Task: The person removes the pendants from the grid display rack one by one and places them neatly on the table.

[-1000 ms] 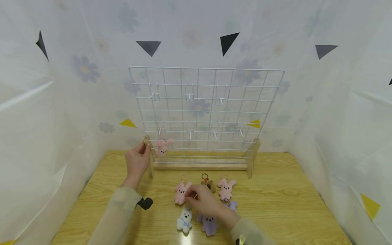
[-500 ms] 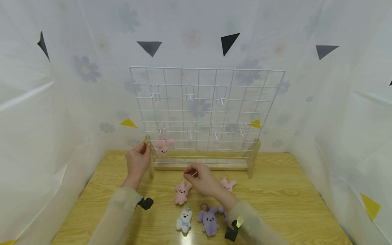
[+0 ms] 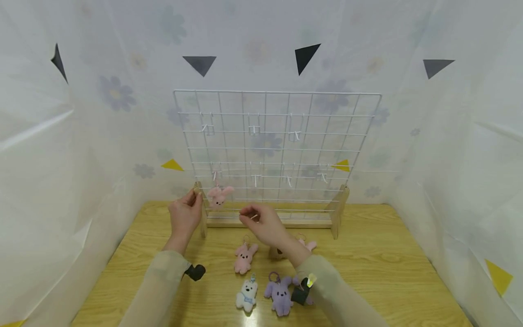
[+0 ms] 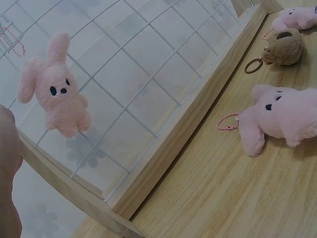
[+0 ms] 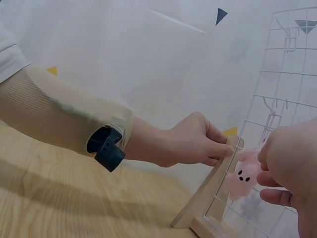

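My left hand [image 3: 185, 215] pinches the top of the wooden side post [image 3: 200, 206] of a white wire grid rack [image 3: 267, 147]. Beside that post a pink plush bunny keychain [image 3: 219, 196] hangs by its pink bead chain [image 5: 270, 124] from a lower hook. My right hand [image 3: 264, 223] is raised in front of the rack's base, right of the hanging bunny, fingers loosely curled with nothing visible in them. On the table below it lie a pink bunny keychain [image 3: 244, 259] and a brown plush keychain [image 4: 283, 47], the latter mostly behind my right forearm in the head view.
A white bear keychain [image 3: 247, 295] and a purple bunny keychain [image 3: 280, 295] lie nearer the table's front. Another pink bunny [image 4: 297, 19] and another purple plush [image 3: 309, 299] are partly hidden by my right arm. Bare white hooks [image 3: 295, 135] stick out from the grid.
My right hand has moved up and away from over the lying keychains toward the rack's base. My left hand stays at the side post.
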A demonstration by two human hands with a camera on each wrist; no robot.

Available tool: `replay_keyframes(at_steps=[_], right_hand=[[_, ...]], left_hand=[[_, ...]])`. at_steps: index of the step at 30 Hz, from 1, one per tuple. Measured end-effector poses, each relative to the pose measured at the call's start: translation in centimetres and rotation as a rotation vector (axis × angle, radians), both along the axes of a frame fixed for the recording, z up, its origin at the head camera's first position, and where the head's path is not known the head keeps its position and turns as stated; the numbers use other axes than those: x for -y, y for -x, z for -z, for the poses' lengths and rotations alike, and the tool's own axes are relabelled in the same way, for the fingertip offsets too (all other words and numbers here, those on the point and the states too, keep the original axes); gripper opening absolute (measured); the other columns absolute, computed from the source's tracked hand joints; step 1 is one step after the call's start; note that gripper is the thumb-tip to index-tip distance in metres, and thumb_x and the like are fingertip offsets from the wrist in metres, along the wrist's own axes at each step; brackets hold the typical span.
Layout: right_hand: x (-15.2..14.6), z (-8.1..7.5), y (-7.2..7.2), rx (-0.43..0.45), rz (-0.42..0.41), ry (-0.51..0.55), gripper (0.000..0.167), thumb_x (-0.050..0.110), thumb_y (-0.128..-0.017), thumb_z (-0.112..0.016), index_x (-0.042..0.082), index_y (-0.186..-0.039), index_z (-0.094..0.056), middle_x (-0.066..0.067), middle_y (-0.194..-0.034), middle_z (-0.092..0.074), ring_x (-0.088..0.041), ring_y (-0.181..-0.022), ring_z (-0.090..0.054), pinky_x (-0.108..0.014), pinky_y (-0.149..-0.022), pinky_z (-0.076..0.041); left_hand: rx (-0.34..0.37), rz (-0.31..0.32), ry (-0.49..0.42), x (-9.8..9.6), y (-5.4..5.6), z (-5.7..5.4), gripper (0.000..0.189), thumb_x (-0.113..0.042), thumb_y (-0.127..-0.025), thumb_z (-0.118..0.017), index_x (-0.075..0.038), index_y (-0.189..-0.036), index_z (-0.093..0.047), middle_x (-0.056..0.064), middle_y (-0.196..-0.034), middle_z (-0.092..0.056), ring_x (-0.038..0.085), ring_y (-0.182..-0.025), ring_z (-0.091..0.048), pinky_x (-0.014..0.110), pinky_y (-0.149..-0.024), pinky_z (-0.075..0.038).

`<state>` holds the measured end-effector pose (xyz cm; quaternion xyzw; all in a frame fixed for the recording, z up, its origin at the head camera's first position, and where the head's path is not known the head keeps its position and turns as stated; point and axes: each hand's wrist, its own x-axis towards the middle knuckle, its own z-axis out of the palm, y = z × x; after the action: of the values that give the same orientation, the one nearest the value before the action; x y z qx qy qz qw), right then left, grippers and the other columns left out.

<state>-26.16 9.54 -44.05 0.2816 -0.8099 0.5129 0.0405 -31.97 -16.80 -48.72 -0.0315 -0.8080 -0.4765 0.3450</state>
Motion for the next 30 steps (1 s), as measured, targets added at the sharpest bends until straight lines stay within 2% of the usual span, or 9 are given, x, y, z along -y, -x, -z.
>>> replay_keyframes(at_steps=[2, 5, 11, 15, 24, 30], right_hand=[[0.3, -0.3, 0.2, -0.014, 0.003, 0.007, 0.014, 0.009, -0.104, -0.069, 0.002, -0.115, -0.074, -0.004, -0.106, -0.075, -0.017, -0.096, -0.071, -0.03, -0.082, -0.06], [0.9, -0.6, 0.6, -0.038, 0.005, 0.023, 0.015, 0.01, -0.104, -0.069, 0.001, -0.116, -0.073, -0.005, -0.107, -0.075, -0.017, -0.097, -0.07, -0.031, -0.083, -0.06], [2.3, -0.6, 1.6, -0.064, 0.01, 0.05, 0.018, 0.009, -0.105, -0.067, 0.0, -0.12, -0.073, -0.012, -0.113, -0.074, -0.019, -0.1, -0.069, -0.032, -0.084, -0.06], [3.3, -0.9, 2.1, -0.061, 0.023, 0.055, 0.025, 0.008, -0.105, -0.067, -0.006, -0.126, -0.07, -0.016, -0.119, -0.073, -0.022, -0.104, -0.07, -0.032, -0.085, -0.061], [5.7, -1.7, 3.4, -0.078, 0.107, 0.101, 0.028, 0.006, -0.105, -0.065, -0.005, -0.131, -0.068, -0.018, -0.124, -0.071, -0.027, -0.107, -0.071, -0.033, -0.087, -0.061], [7.3, -2.6, 4.2, -0.016, 0.157, 0.103, 0.034, 0.012, -0.107, -0.064, 0.0, -0.139, -0.065, -0.012, -0.133, -0.069, -0.023, -0.107, -0.07, -0.032, -0.085, -0.062]], left_hand=[[0.008, -0.011, 0.009, 0.0, 0.0, 0.0, 0.03, -0.009, -0.101, -0.072, 0.01, -0.124, -0.071, 0.029, -0.108, -0.073, 0.038, -0.094, -0.077, 0.042, -0.077, -0.062], [0.02, -0.015, 0.011, 0.0, -0.1, 0.0, 0.031, -0.01, -0.102, -0.072, 0.01, -0.125, -0.07, 0.028, -0.11, -0.073, 0.038, -0.094, -0.076, 0.045, -0.078, -0.062], [0.015, -0.013, 0.015, 0.0, -0.2, 0.0, 0.029, -0.009, -0.101, -0.072, 0.01, -0.124, -0.071, 0.028, -0.109, -0.073, 0.038, -0.093, -0.077, 0.045, -0.077, -0.063], [-0.012, -0.005, 0.017, 0.0, -0.2, -0.2, 0.028, -0.007, -0.1, -0.073, 0.01, -0.122, -0.072, 0.028, -0.108, -0.073, 0.038, -0.092, -0.077, 0.045, -0.076, -0.063], [-0.052, -0.003, 0.034, 0.0, 0.1, 0.0, 0.025, -0.005, -0.098, -0.074, 0.01, -0.119, -0.074, 0.028, -0.104, -0.074, 0.038, -0.089, -0.077, 0.045, -0.074, -0.063], [-0.042, -0.005, 0.025, 0.0, 0.1, 0.0, 0.026, -0.005, -0.099, -0.074, 0.011, -0.12, -0.073, 0.028, -0.105, -0.074, 0.038, -0.09, -0.077, 0.042, -0.075, -0.062]])
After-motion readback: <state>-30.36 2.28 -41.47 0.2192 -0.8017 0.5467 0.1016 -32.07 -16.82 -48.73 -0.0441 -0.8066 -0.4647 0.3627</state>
